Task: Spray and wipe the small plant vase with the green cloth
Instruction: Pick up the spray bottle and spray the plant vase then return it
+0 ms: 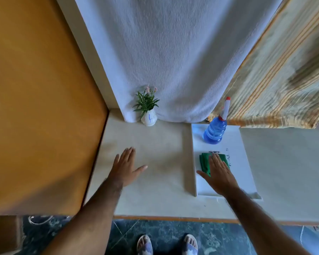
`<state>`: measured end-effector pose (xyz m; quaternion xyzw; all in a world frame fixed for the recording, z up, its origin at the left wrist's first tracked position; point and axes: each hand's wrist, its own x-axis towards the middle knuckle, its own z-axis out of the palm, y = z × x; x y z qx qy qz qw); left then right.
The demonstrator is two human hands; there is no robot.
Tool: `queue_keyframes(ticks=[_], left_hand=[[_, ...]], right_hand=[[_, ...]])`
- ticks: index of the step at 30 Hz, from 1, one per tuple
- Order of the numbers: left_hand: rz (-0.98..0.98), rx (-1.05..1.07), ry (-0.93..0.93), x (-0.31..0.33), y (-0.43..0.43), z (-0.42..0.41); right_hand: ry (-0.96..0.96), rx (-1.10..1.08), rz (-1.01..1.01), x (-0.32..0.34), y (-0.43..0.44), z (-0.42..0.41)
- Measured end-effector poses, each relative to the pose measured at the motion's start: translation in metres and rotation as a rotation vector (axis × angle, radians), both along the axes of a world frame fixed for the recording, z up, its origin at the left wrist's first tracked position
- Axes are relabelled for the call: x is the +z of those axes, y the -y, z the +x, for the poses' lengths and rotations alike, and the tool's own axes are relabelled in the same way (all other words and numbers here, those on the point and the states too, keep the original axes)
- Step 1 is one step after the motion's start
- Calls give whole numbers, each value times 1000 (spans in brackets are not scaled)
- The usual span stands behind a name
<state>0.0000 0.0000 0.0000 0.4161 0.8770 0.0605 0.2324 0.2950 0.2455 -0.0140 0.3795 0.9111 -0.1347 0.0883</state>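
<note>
A small white vase (149,119) with blue marks holds a green plant with pink flowers and stands at the back of the pale tabletop (155,172). To its right a blue spray bottle (215,132) with a white and red nozzle stands on a white board (235,173). A folded green cloth (206,161) lies on that board. My right hand (219,176) lies flat, fingers extended, over the cloth's near right part. My left hand (126,165) hovers flat and open over the bare table, well in front of the vase and holding nothing.
A white towel (173,61) hangs behind the vase. A striped curtain (276,85) hangs at the right, and an orange wooden panel (41,107) borders the table on the left. My sandalled feet (167,244) stand on dark marbled floor below the table's front edge.
</note>
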Motion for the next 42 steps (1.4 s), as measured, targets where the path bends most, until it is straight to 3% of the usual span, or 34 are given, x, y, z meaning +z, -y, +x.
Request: queue_keyframes(ticks=[7,15,18,23,26,35,42], left_hand=[[-213,-42,-47,-46,21,15],[-259,-76,-54,-64,25,15],[-251,-70,-51,-67,26,15],[-247,-87,-48,-70,23,11],[-234,-80,-38,-73,24,10],[-212,-71,-77,-81,26,11],[-162,-69,-125,-88,30,12]], right_hand=[[28,-17,20,-24,22,13],[-16,-36,26,-38,28,18],[-161,-168,-9,-20,16,4],[-613,-561,-137,27,-47,-41],[-842,-593,-216,54,-86,-68],[-959,-548,-380,60,-130,-99],[-1087,-608,-319,51,-129,-104]])
